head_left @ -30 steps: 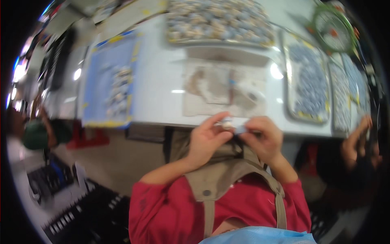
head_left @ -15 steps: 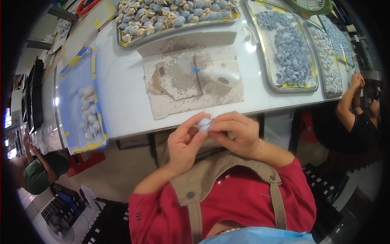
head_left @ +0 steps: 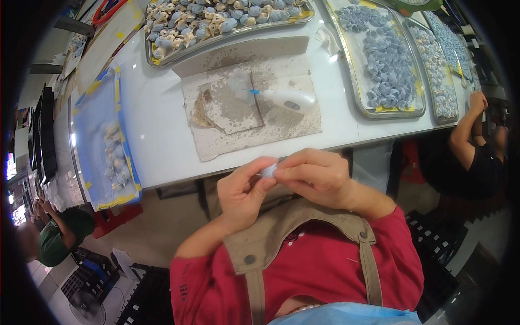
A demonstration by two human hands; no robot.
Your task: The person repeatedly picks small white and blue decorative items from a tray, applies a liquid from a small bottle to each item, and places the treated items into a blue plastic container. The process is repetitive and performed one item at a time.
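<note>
Both my hands are raised close to my chest, below the table's near edge. My left hand (head_left: pixel 244 189) and my right hand (head_left: pixel 317 176) pinch together a small pale blue-grey piece (head_left: pixel 268 170), only partly seen between the fingertips. On the white table (head_left: pixel 162 135) ahead lies a stained grey work mat (head_left: pixel 249 103) with a white glue bottle with a blue nozzle (head_left: pixel 287 99) lying on its side.
A metal tray of blue-and-beige pieces (head_left: pixel 216 21) sits at the back. Trays of blue-grey pieces (head_left: pixel 384 65) stand at right. A blue-lined tray (head_left: pixel 105 146) with a few pieces is at left. Another person's arm (head_left: pixel 466 130) works at right; a person in green (head_left: pixel 59 238) sits lower left.
The view has tilted and shifted, so the table sits higher and closer. My hands stay together on the small piece, fingers shifting slightly around it.
</note>
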